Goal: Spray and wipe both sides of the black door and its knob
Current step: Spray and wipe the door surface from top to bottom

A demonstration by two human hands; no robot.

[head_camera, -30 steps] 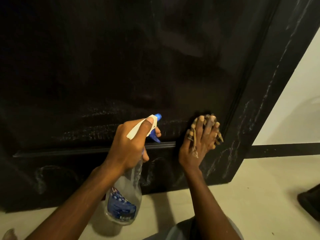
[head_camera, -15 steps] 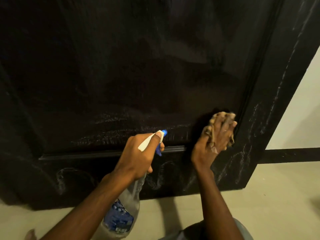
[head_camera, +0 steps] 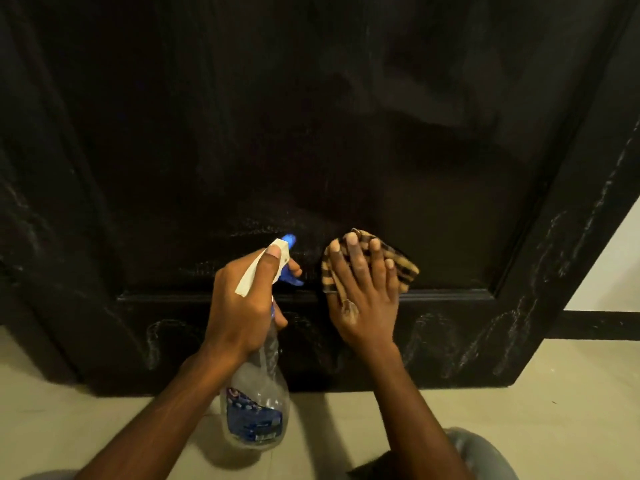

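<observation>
Below, shows the lower panel of the black door (head_camera: 311, 133) from above, close to the floor (head_camera: 519, 403). Shows the left grip (head_camera: 242, 306) clamped round the neck of the spray bottle (head_camera: 256, 410), thumb along the white head, one finger on the blue trigger, nozzle aimed at the panel just left of the cloth. Shows the right grip (head_camera: 363, 299) with fingers straight and spread, pressing the striped cloth (head_camera: 405, 268) flat against the panel just above the bottom moulding.

Progress, as a judgement: looks partway through one face only. Reveals fine droplets on the panel beside the nozzle, and pale streaks along the bottom rail and the right stile, probably yet to be wiped. Gives no view of the knob or the other face, so both are presumably left to do.

Edges: raised moulding under the cloth, likely to catch the fabric; door's right edge near the pale wall (head_camera: 616, 265) and dark skirting (head_camera: 595, 325). Offers open floor to the right and near, with a knee (head_camera: 485, 455) close below the right forearm.
</observation>
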